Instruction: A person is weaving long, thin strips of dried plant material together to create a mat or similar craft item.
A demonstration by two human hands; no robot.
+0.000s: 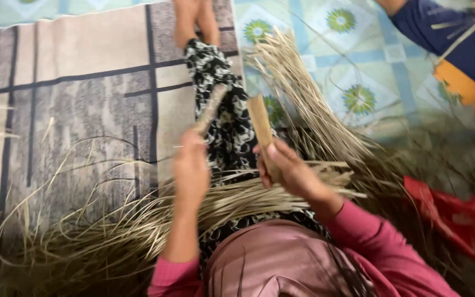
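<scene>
My left hand grips a thin, pale dried strip that points up and away from me. In my right hand I hold a flat tan wooden stick, upright and slightly tilted left. Both hands hover above my outstretched legs in black-and-white patterned cloth. A thick sheaf of dried straw-coloured leaf strips lies across my lap, just below the hands. The picture is blurred by motion.
More dried strips fan out over the grey-beige rug at the left and pile up on the floral mat at the right. A red bag lies at the right. Another person in blue and orange sits at the top right.
</scene>
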